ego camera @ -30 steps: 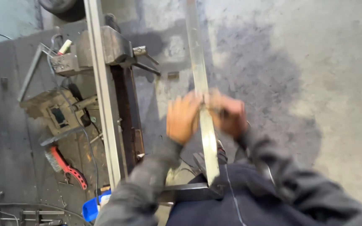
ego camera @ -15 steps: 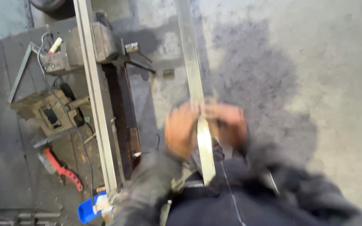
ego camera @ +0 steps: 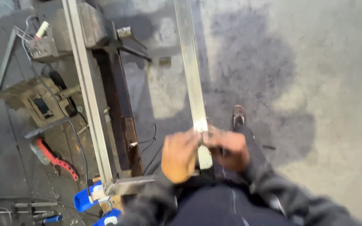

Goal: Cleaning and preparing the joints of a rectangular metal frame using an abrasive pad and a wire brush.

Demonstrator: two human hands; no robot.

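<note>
Left hand (ego camera: 180, 155) and right hand (ego camera: 228, 147) meet, fingers curled.

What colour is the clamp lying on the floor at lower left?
Red: the clamp has a red handle beside a grey metal part, seen in the head view.

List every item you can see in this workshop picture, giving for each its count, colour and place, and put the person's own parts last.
Long metal bar: one, silver-grey, centre, running up from the hands.
Metal bar on stand: one, grey, left of centre.
Dark stand: one, brown-black, under that bar.
Red-handled tool: one, red, lower left.
Blue clamps: two, blue, bottom left.
Concrete floor: grey, with a dark patch, right.
Shoe: one, brown, below the long bar.
Left hand: on the long bar's left side.
Right hand: on its right side.
</note>
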